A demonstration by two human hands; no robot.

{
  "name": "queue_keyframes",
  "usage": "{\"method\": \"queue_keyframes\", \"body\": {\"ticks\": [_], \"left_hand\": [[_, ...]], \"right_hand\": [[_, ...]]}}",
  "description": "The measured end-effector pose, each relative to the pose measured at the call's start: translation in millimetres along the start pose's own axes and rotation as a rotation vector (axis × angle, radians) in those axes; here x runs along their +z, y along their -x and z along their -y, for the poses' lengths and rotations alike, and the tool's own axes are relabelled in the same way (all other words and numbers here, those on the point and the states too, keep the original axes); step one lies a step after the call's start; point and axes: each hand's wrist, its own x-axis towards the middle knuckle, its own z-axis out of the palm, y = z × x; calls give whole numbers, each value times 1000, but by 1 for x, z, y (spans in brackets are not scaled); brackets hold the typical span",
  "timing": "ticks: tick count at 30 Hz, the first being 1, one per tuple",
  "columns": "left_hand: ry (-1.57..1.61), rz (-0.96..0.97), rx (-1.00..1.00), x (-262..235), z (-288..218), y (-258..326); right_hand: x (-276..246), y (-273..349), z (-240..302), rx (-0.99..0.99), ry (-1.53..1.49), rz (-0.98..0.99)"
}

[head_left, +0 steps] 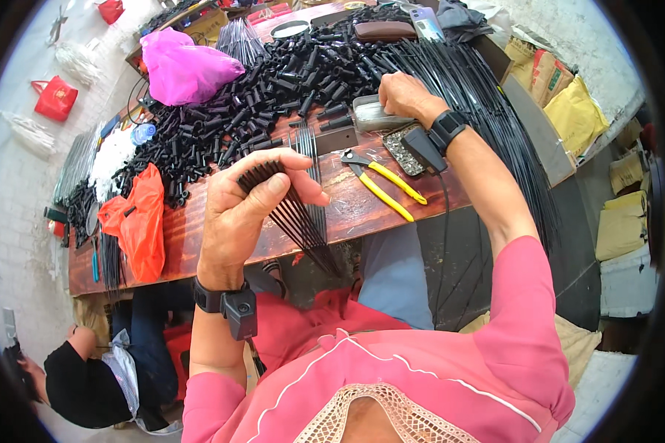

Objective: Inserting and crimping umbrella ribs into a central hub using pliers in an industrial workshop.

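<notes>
My left hand (247, 199) is closed round a fan of thin black rods (299, 225); their thicker ends stick up past my fingers, and the long ends slant down over the table edge. Behind them, more thin dark rods (312, 159) lie on the table against a dark block (336, 139). My right hand (408, 96) is at a clear plastic box (369, 113), fingers curled down at its rim with the tips hidden. Beside it stands a small tray (400, 151) of tiny pieces. Pliers with yellow handles (383, 186) lie in front, touched by neither hand.
A heap of short black tubes (229, 122) covers much of the wooden table (347, 210). Long black rods (488, 111) spread along its right side. A pink bag (185, 68) and an orange bag (142, 221) lie left. Another person (89, 376) sits at lower left.
</notes>
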Motion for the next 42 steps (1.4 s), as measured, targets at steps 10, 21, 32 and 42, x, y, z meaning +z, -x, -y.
{"method": "queue_keyframes", "body": {"ticks": [10,21,32,42], "left_hand": [[103,12,9,-4,1,0],[73,-16,-15,1,-1,1],[18,-28,15,3,0,-3],[55,-32,5,2,-3,3]], "right_hand": [[10,0,-10,-101,4,-82],[17,-2,-14,-90,-48,-193],[-69,88,61,-257,-727,-293],[-103,155,132,-627,-124,-503]]}}
